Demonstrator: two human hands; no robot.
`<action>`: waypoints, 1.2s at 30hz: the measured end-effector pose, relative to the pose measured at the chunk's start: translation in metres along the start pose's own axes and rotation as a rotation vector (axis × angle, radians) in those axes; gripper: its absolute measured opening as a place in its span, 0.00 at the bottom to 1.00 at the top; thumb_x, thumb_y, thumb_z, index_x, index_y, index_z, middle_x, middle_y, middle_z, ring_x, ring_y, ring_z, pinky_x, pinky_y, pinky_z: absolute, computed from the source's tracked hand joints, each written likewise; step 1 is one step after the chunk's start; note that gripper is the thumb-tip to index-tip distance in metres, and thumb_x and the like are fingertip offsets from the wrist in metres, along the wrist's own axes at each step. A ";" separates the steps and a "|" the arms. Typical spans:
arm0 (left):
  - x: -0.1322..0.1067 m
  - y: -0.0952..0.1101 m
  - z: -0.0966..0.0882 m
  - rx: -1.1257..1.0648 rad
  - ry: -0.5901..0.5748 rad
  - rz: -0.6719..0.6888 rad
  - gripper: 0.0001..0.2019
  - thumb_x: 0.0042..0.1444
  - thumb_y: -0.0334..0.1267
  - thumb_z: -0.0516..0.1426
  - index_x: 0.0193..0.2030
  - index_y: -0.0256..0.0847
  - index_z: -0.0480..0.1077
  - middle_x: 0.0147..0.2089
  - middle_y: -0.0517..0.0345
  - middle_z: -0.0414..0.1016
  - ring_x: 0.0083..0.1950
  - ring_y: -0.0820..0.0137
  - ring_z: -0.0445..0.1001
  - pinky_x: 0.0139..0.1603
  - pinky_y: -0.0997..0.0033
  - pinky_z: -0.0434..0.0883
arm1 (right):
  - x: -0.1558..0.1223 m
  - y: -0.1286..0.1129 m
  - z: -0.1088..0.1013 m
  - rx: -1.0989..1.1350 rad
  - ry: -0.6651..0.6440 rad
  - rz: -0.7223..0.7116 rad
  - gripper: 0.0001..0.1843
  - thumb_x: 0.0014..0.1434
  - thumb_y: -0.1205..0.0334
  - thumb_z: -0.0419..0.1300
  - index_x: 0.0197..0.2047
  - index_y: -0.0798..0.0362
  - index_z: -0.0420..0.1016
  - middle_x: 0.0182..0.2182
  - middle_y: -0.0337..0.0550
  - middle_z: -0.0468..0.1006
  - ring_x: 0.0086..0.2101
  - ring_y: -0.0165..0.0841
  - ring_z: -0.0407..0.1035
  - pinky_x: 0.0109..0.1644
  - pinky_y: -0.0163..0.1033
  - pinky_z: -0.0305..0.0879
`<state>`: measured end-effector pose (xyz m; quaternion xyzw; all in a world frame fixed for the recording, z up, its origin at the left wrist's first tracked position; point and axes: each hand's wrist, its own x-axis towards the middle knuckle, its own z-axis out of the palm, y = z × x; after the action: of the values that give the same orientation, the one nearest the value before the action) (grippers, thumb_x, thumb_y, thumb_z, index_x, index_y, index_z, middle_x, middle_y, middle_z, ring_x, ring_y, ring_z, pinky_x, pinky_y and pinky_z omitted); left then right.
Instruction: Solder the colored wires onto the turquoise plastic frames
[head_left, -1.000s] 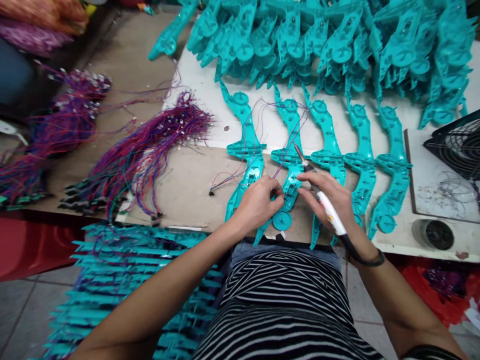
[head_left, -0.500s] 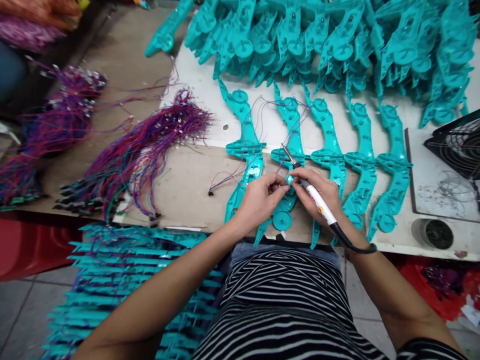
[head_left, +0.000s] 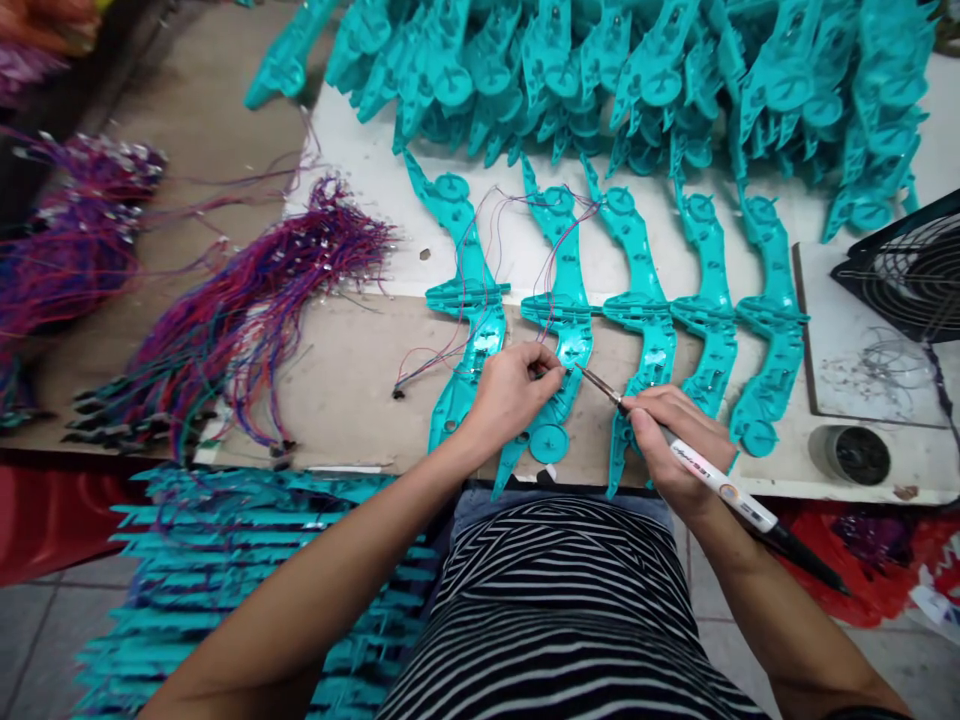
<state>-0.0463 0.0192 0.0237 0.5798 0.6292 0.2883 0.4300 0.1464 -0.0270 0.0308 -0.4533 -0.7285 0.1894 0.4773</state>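
Observation:
My right hand [head_left: 679, 440] grips a white soldering iron [head_left: 716, 482], its metal tip pointing left at the second teal plastic part [head_left: 574, 340] in the row. Over the lower half of that part, my left hand [head_left: 521, 385] is pinched closed by the iron's tip. Whatever lies between its fingertips is too small to make out. Thin red and blue wires [head_left: 551, 265] run along the part and across to the first teal part [head_left: 469, 250]. A small dark connector [head_left: 397, 392] ends the wires at the left.
Three more teal parts [head_left: 705, 290] lie to the right. A large teal pile [head_left: 562, 75] fills the back. Wire bundles [head_left: 247, 300] lie left. At right are a black fan [head_left: 911, 265], a board with wire scraps [head_left: 862, 350] and a small round container [head_left: 859, 455]. Stacked teal parts [head_left: 247, 590] stand below the table.
My right hand has moved right and turned the soldering iron, so its tip now points left toward my left fingertips instead of away up the table. My left hand stays pinched over the same part.

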 end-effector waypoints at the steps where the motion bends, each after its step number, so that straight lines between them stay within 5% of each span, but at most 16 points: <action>1: 0.000 0.000 0.000 -0.003 0.000 0.006 0.04 0.51 0.28 0.59 0.28 0.37 0.73 0.25 0.63 0.72 0.27 0.76 0.67 0.31 0.74 0.64 | 0.000 0.000 0.000 0.000 -0.002 0.003 0.10 0.60 0.72 0.59 0.39 0.50 0.81 0.26 0.40 0.80 0.30 0.33 0.74 0.36 0.40 0.73; 29: -0.002 0.002 0.002 0.033 0.017 -0.006 0.04 0.51 0.27 0.59 0.28 0.37 0.73 0.25 0.63 0.72 0.28 0.75 0.67 0.33 0.74 0.65 | 0.000 -0.001 -0.001 -0.017 -0.011 -0.045 0.10 0.60 0.73 0.59 0.38 0.52 0.80 0.24 0.39 0.77 0.29 0.33 0.73 0.34 0.39 0.72; 36: -0.002 0.002 0.003 0.041 0.028 0.007 0.04 0.50 0.27 0.58 0.28 0.37 0.73 0.25 0.62 0.73 0.28 0.74 0.68 0.32 0.74 0.65 | -0.002 0.014 -0.008 0.002 0.115 0.000 0.12 0.61 0.70 0.60 0.45 0.50 0.80 0.33 0.42 0.82 0.34 0.35 0.75 0.38 0.42 0.73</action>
<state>-0.0431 0.0175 0.0242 0.5865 0.6389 0.2848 0.4082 0.1603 -0.0226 0.0242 -0.4629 -0.6998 0.1637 0.5189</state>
